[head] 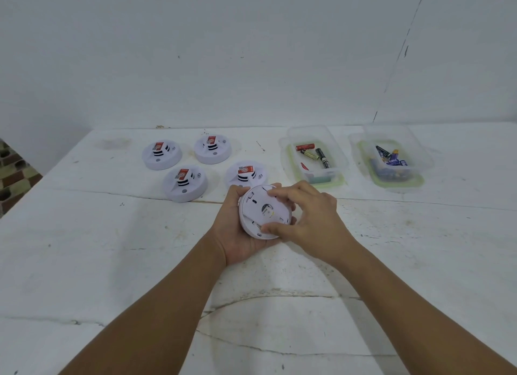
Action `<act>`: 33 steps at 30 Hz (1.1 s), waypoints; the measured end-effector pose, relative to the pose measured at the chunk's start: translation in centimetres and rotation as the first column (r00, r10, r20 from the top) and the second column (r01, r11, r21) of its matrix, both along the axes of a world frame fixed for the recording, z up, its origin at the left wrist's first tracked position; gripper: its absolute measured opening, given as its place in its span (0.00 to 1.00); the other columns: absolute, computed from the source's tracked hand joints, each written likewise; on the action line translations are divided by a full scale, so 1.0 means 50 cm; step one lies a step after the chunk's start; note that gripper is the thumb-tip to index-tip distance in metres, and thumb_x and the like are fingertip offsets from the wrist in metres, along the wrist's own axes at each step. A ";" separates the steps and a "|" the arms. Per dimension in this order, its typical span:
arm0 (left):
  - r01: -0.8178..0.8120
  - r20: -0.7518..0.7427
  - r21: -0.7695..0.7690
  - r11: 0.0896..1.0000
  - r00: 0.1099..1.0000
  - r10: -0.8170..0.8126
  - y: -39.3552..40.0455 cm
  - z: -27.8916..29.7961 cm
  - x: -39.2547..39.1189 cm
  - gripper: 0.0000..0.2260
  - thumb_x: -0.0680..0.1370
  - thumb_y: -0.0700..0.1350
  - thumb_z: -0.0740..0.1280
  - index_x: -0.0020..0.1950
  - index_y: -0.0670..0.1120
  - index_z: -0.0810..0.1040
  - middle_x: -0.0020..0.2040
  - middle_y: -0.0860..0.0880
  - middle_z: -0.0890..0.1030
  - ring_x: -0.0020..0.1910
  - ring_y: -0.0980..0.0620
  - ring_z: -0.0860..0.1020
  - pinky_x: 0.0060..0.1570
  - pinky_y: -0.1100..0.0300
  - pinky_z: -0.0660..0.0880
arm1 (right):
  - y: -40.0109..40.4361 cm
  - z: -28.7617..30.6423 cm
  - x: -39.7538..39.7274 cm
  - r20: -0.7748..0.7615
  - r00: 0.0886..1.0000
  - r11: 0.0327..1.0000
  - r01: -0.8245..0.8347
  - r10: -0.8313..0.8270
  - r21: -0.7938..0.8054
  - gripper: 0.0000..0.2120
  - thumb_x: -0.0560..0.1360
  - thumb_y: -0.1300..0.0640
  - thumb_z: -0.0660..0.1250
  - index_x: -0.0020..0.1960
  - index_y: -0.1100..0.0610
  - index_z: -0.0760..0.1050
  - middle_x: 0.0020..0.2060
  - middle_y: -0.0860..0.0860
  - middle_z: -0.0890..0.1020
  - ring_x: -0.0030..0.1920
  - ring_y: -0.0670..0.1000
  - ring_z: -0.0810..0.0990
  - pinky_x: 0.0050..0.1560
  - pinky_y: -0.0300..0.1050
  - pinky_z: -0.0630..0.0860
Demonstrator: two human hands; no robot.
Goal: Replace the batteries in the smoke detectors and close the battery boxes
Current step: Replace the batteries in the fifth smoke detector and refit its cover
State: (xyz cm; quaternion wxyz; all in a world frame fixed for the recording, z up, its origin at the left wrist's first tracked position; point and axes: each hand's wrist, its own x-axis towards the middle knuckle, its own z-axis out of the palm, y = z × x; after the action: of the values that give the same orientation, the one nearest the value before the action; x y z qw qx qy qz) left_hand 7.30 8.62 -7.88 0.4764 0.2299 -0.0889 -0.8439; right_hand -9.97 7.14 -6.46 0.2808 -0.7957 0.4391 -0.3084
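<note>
My left hand [237, 234] cups a round white smoke detector [258, 206] from below, its back side turned up toward me. My right hand [310, 220] grips the same detector from the right, thumb on its near rim and fingers curled over its far rim. Several more white detectors stand face up on the table behind: one [161, 154] far left, one [213, 149] behind, one [185, 183] nearer left, and one [246, 173] just beyond my hands. Each carries a red label.
Two clear plastic boxes sit at the back right of the white table [112, 248]. The left box [314, 156] holds several loose batteries; the right box [391, 157] holds several dark and blue batteries. A white wall rises behind the table.
</note>
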 end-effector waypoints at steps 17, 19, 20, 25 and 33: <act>-0.011 0.116 0.030 0.999 0.993 0.007 0.007 0.006 -0.001 0.24 0.81 0.56 0.57 0.58 0.39 0.84 0.56 0.39 0.84 0.49 0.41 0.85 0.47 0.47 0.84 | 0.009 0.041 0.035 -0.279 0.935 0.976 0.208 -0.219 -0.069 0.26 0.67 0.28 0.71 0.57 0.42 0.74 0.48 0.41 0.78 0.49 0.43 0.79 0.60 0.52 0.68; -0.013 0.151 0.017 1.000 0.988 0.010 0.008 0.009 -0.002 0.23 0.81 0.56 0.58 0.59 0.41 0.83 0.56 0.39 0.84 0.49 0.41 0.85 0.47 0.46 0.83 | 0.003 0.045 0.032 -0.285 0.939 0.981 0.187 -0.191 -0.039 0.26 0.66 0.28 0.72 0.56 0.42 0.73 0.48 0.41 0.78 0.49 0.44 0.79 0.59 0.52 0.68; -0.017 0.170 0.015 1.000 0.985 0.014 0.008 0.008 -0.003 0.22 0.81 0.56 0.58 0.59 0.41 0.83 0.56 0.39 0.84 0.49 0.41 0.85 0.48 0.45 0.83 | 0.001 0.047 0.030 -0.286 0.942 0.984 0.175 -0.174 -0.024 0.26 0.66 0.28 0.73 0.55 0.42 0.72 0.48 0.41 0.77 0.49 0.44 0.78 0.59 0.52 0.67; -0.010 0.193 0.006 1.000 0.981 0.009 0.007 0.008 -0.004 0.21 0.81 0.56 0.59 0.61 0.42 0.81 0.56 0.40 0.84 0.50 0.42 0.84 0.48 0.45 0.83 | -0.001 0.052 0.034 -0.323 0.931 0.985 0.168 -0.169 -0.033 0.26 0.67 0.29 0.72 0.55 0.43 0.71 0.47 0.41 0.78 0.48 0.46 0.79 0.60 0.52 0.68; -0.015 0.198 0.004 1.000 0.980 0.014 0.004 0.001 -0.001 0.22 0.82 0.58 0.60 0.60 0.43 0.83 0.57 0.40 0.83 0.53 0.42 0.83 0.51 0.45 0.82 | -0.002 0.054 0.043 -0.378 0.906 0.978 0.208 -0.190 0.006 0.26 0.66 0.28 0.70 0.53 0.45 0.71 0.44 0.43 0.79 0.44 0.49 0.81 0.57 0.55 0.75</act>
State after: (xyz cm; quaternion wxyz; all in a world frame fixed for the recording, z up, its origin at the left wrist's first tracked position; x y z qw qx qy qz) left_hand 7.23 8.83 -7.85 0.4709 0.3148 -0.1318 -0.8135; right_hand -7.80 7.04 -3.75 0.1770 -0.7844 0.5704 -0.1675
